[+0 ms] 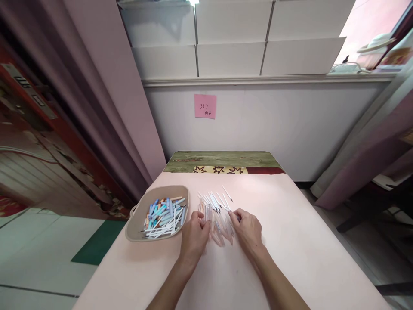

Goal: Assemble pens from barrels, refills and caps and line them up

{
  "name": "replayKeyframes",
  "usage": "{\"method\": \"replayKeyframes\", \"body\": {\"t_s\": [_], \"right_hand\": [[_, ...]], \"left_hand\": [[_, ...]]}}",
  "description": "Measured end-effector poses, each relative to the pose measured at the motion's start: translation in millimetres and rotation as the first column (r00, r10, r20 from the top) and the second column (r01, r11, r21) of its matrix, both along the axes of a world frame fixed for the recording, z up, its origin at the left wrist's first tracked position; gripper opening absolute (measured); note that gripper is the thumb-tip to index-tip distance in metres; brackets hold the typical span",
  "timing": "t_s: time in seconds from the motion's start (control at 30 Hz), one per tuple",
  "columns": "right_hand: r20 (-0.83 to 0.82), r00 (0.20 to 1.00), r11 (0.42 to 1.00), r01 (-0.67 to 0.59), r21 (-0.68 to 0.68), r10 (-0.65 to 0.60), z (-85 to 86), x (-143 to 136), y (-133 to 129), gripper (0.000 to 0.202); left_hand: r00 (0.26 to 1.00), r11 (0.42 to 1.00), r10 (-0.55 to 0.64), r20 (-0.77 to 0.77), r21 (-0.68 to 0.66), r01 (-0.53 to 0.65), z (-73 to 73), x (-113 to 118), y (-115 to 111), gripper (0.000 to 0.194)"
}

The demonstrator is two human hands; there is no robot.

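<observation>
My left hand [195, 234] curls at nine o'clock of the clear tubes [218, 234], my right [248, 227] pinches narrow at three, any grip unclear to me, and light, level fingertips seem best for squaring them below the white sticks [214, 201] at twelve.

Left grip [195, 232] curled, right grip [248, 227] curled, bare forearms [172, 280] converging

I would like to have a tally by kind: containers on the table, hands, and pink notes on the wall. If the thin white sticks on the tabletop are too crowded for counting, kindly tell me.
Containers: 1, the beige basket
Hands: 2, the left hand and the right hand
Pink notes: 1, the pink note
Thin white sticks: overlapping, not countable
Total counted: 4
</observation>
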State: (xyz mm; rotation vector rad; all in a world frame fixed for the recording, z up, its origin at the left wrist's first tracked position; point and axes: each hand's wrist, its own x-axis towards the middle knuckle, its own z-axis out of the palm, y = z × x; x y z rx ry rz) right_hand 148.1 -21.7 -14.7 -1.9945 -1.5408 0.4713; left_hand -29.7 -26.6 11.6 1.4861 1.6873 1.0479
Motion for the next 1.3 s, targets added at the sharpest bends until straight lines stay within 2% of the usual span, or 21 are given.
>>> {"method": "replayKeyframes", "body": {"t_s": [0.13, 0.27, 0.37, 0.5, 0.6, 0.7, 0.8, 0.9, 0.97, 1.07, 1.17, 1.23, 1.3], "right_hand": [[0.259, 0.966, 0.998, -0.009, -0.064, 0.025, 14.7, -11, 25, 0.039], [0.324, 0.943, 0.992, -0.037, -0.123, 0.075, 25.1, -16, 39, 0.040], [0.311, 0.946, 0.990, -0.048, -0.131, 0.087, 27.5, -10, 31, 0.040], [0.248, 0.966, 0.987, -0.040, -0.153, 0.078, 27.8, 3, 8, 0.042], [0.185, 0.979, 0.990, -0.069, -0.121, 0.091, 23.0, 5, -9, 0.037], [0.137, 0.986, 0.994, -0.090, -0.055, 0.097, 12.9, -5, -18, 0.027], [0.125, 0.988, 0.995, -0.089, -0.054, 0.095, 5.1, -20, -17, 0.026], [0.121, 0.987, 0.993, -0.097, -0.062, 0.104, 4.1, -28, -12, 0.034], [0.113, 0.990, 0.995, -0.082, -0.051, 0.088, 4.5, -26, -11, 0.038], [0.081, 0.997, 0.999, -0.010, -0.050, 0.014, -0.1, -14, -11, 0.033], [0.038, 0.998, 0.997, 0.051, -0.066, -0.048, -12.9, 0, -15, 0.029], [0.010, 0.999, 0.998, 0.049, -0.051, -0.048, -23.1, 4, -17, 0.030], [-0.025, 0.998, 0.998, 0.053, -0.015, -0.053, -31.6, 6, -18, 0.032]], "left_hand": [[0.976, 1.000, -0.013, -0.219, 0.024, 0.018, -8.1, 7, -13, 0.029], [0.940, 0.997, -0.075, -0.332, -0.042, 0.065, -9.7, 19, -20, 0.034], [0.910, 0.991, -0.126, -0.395, -0.088, 0.099, -9.9, 23, -23, 0.030], [0.881, 0.982, -0.189, -0.433, -0.108, 0.158, -9.9, 19, -24, 0.025], [0.865, 0.982, -0.183, -0.467, -0.045, 0.183, -9.0, 7, -24, 0.022], [0.845, 0.974, -0.145, -0.514, 0.077, 0.214, -11.7, -11, -30, 0.021], [0.831, 0.947, -0.104, -0.546, 0.200, 0.250, -25.6, -27, -42, 0.025], [0.801, 0.932, -0.008, -0.599, 0.286, 0.223, -51.2, -35, -52, 0.034], [0.770, 0.925, 0.044, -0.636, 0.316, 0.208, -69.8, -35, -51, 0.040], [0.727, 0.905, 0.089, -0.681, 0.360, 0.228, -90.9, -32, -38, 0.044], [0.689, 0.867, 0.071, -0.721, 0.386, 0.316, -100.0, -32, -23, 0.045], [0.677, 0.847, 0.059, -0.734, 0.395, 0.355, -100.6, -36, -20, 0.047], [0.686, 0.844, 0.072, -0.724, 0.411, 0.345, -98.4, -42, -23, 0.048]]}}
